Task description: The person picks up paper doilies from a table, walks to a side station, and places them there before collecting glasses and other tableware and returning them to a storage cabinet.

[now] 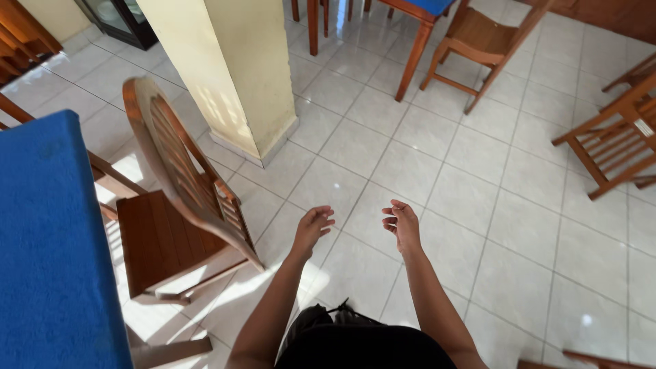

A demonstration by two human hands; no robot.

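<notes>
Beside both empty hands (313, 229) (403, 224), chair (179, 198) backrest upright.

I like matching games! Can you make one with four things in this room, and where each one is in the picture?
Things:
1. blue table
2. pillar
3. left hand
4. nearest chair

Places:
A. top middle, standing on the tiled floor
B. far left edge
C. open, above the floor, beside the right hand
D. between the blue table and the hands

Pairs: 1-B, 2-A, 3-C, 4-D
</notes>
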